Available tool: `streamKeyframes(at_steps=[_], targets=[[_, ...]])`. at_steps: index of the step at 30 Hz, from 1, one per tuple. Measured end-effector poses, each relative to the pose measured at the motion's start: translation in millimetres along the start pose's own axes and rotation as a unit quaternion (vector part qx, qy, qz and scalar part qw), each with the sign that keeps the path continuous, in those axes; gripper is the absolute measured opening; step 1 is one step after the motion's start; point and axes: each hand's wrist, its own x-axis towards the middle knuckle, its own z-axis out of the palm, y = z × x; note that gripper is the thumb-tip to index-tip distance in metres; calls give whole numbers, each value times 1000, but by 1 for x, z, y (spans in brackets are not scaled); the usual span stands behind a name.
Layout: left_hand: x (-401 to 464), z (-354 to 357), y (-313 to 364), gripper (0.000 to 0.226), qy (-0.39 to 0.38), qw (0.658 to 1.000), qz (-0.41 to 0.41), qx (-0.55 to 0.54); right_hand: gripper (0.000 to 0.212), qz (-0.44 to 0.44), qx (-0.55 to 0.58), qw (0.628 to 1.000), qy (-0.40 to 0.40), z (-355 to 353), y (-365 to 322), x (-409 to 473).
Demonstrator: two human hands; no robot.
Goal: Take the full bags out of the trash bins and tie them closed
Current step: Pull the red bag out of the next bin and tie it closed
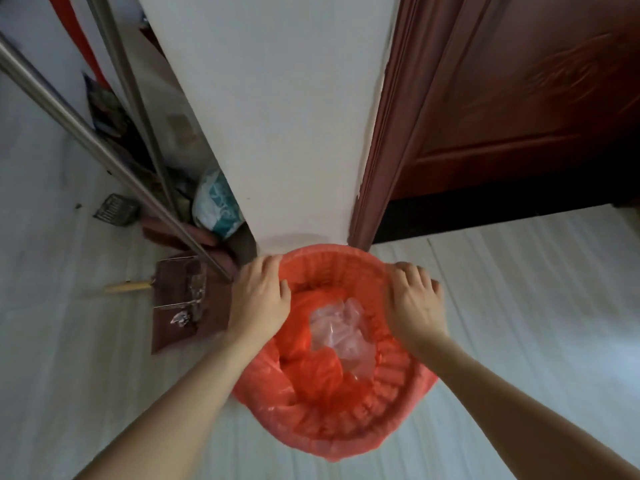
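Observation:
A round trash bin [391,407] stands on the floor against the foot of a white pillar. A red plastic bag [277,386] lines it, folded over the rim. Crumpled clear plastic [341,330] and more red plastic lie inside. My left hand [258,299] grips the bag's edge at the far left of the rim, fingers curled over it. My right hand [414,299] grips the far right of the rim in the same way. The bin's sides are hidden under the bag.
A white pillar [287,116] rises just behind the bin. A dark red door [519,98] is at right. At left lean metal poles [104,147], with a brown dustpan [183,299], a floor drain [116,209] and a patterned white bag [216,206] near them.

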Motion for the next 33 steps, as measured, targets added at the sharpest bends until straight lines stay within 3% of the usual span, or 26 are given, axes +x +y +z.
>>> streamKeyframes(at_steps=[7, 10, 15, 17, 22, 25, 30, 33], targets=[[50, 63, -6, 56, 33, 988, 50, 146, 54, -59, -27, 998, 27, 50, 0, 66], [59, 74, -13, 42, 51, 984, 48, 165, 41, -67, -49, 994, 66, 62, 5, 75], [55, 79, -18, 6, 188, 960, 119, 172, 21, -76, 30, 980, 182, 76, 7, 71], [52, 78, -15, 9, 185, 960, 127, 168, 15, -86, 43, 972, 216, 78, 6, 68], [51, 78, -22, 12, 214, 947, 199, 134, 20, -237, 61, 937, 249, 80, 9, 58], [51, 70, -24, 9, 199, 941, 222, 162, 21, -264, -20, 936, 231, 74, 13, 52], [40, 48, -35, 41, 86, 943, 168, 273, 30, -162, -192, 957, 147, 53, 36, 37], [25, 36, -40, 38, 65, 953, 130, 266, 38, -114, -133, 981, 84, 40, 51, 19]])
